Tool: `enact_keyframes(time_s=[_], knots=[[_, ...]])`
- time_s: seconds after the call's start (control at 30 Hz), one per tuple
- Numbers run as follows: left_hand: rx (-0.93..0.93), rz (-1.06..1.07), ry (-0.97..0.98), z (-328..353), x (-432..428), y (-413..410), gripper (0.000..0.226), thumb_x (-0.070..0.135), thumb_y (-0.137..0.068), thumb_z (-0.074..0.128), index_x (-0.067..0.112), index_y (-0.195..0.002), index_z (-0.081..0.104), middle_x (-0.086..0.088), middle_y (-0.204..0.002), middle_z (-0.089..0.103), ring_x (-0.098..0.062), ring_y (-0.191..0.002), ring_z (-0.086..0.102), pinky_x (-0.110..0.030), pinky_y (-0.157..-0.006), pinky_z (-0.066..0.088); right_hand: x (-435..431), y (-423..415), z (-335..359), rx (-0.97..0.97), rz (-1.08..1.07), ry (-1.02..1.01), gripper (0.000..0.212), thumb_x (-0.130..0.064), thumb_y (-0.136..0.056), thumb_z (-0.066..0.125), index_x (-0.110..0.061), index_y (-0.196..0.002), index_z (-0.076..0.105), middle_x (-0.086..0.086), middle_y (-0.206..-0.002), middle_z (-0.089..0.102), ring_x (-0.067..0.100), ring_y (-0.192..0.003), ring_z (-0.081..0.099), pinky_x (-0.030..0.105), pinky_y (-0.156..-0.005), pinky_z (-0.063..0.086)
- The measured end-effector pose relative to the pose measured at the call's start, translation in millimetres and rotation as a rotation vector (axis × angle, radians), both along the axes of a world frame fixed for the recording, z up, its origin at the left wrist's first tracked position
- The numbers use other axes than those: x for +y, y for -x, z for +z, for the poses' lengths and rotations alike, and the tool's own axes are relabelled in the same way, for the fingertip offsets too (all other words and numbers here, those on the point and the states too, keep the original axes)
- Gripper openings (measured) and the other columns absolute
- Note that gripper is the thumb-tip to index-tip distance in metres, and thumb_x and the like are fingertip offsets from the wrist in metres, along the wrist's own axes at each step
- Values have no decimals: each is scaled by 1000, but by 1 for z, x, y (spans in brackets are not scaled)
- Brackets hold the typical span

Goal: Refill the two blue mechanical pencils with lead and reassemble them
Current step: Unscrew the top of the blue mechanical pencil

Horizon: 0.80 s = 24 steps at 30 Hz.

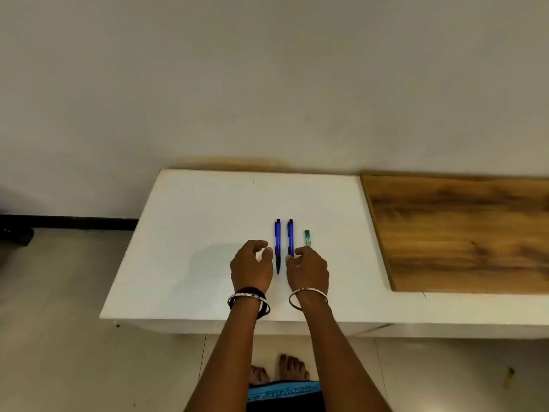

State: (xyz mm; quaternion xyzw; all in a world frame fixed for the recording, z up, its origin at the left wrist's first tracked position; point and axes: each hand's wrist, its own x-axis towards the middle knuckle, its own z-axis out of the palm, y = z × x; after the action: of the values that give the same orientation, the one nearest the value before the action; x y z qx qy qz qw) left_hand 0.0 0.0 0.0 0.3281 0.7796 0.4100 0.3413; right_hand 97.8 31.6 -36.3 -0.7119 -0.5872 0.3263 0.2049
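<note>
Two blue mechanical pencils lie side by side on the white table (208,233), tips toward me. The left pencil (277,243) shows whole, black grip near my hands. The right pencil (290,236) has its lower end hidden under my right hand (307,270), whose fingers curl at it; whether they grip it I cannot tell. My left hand (252,267) rests just left of the left pencil, fingers loosely curled and apart, holding nothing. A small green lead case (307,237) lies right of the pencils.
A wood-grain panel (457,233) covers the table's right part. A plain wall rises behind the table. The table's front edge is near my wrists, with floor tiles and bare feet (279,374) below.
</note>
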Motion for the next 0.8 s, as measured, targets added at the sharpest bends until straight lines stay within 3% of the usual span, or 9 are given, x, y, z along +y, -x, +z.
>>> enact_keyframes(time_s=[0.27,0.5,0.57,0.67,0.8], knots=[[13,31,-53,-20,9,7,20,18,-93,59,13,-109,68,0,-109,70,-14,-103,63,-19,-82,43,13,11,-14,-153,-107,-67,19,-30,-89,65,-12,-93,63,3,-92,67,17,-83,63,22,-64,39],[94,119,-201,-35,35,22,14,15,-92,60,15,-103,70,7,-95,68,-6,-86,61,0,-66,41,35,-2,-9,-14,-202,-23,13,-25,-76,74,-13,-74,70,-6,-62,63,11,-58,55,19,-52,38],[59,117,-250,-33,50,23,14,18,-93,60,15,-102,70,5,-94,70,-9,-86,64,-5,-72,48,40,-8,-2,120,-194,-65,13,-27,-73,79,-17,-70,71,-8,-58,65,6,-54,60,15,-50,40],[-140,102,-244,-33,63,20,15,29,-93,61,20,-99,70,2,-95,73,-15,-90,69,-29,-78,58,46,-11,7,328,-106,-89,14,-27,-73,83,-17,-72,72,-7,-60,68,3,-55,65,7,-51,45],[-377,21,-226,-34,68,16,19,35,-88,65,22,-100,71,2,-95,76,-13,-90,72,-33,-78,60,52,-6,10,466,36,-27,14,-28,-74,82,-19,-78,73,-3,-67,72,9,-62,69,19,-57,53]])
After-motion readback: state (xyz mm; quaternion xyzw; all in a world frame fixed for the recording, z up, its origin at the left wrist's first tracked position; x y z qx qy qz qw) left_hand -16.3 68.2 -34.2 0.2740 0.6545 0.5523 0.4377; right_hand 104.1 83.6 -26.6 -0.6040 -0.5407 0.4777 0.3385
